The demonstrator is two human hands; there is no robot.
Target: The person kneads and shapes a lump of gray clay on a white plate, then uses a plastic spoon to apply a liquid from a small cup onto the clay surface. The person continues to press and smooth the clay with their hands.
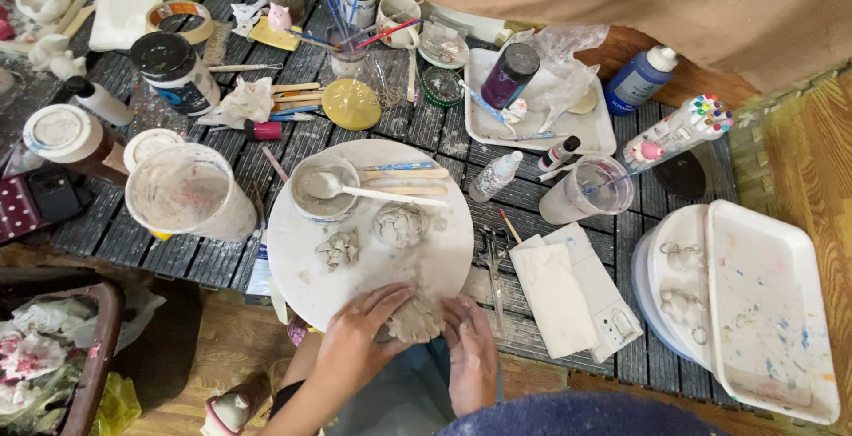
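Clay lump [414,319] sits at near edge of round white board [293,249] on counter [115,232]. Left hand [359,338] and right hand [470,352] both press against it, fingers cupped around its sides.

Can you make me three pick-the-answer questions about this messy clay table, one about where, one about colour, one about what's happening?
1. Where does the spoon lie?
A. in the small bowl
B. on the floor
C. in the white tray

2. What colour is the round lid above the board?
A. blue
B. yellow
C. black

3. What are both hands doing?
A. pressing one clay lump
B. holding scissors
C. resting apart

Answers:
1 A: the spoon sits in the small bowl.
2 B: the round lid is yellow.
3 A: the left hand and right hand flank the clay lump.
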